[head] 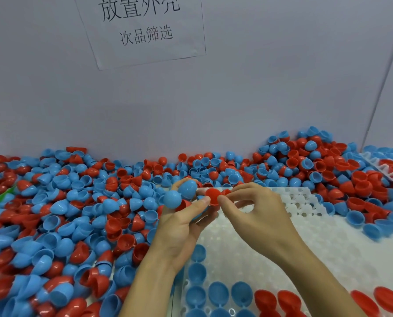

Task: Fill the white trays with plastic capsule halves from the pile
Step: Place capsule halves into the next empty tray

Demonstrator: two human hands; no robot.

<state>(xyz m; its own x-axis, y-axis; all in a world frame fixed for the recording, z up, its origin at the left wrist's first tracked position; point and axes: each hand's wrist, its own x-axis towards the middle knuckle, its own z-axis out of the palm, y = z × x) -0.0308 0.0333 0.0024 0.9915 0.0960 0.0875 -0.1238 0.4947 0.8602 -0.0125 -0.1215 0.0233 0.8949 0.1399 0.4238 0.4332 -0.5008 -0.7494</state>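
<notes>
1. Head view: the paper sign (140, 30) on the wall ahead of you reads "放置外壳" over "次品筛选".
2. The pile (76, 202) of glossy red and blue capsule halves spreads left and behind, hollows facing every way.
3. The white tray (305, 236) lies under your hands; blue and red halves fill its near pockets, hollows up.
4. Your left hand (181, 225) clutches several blue halves (179, 193).
5. Your right hand (257, 209) pinches a red half (212, 195), which your left thumb touches too.

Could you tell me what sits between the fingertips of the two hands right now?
In the head view, a red capsule half sits between the left hand and the right hand, pinched from both sides above the white tray.
</notes>
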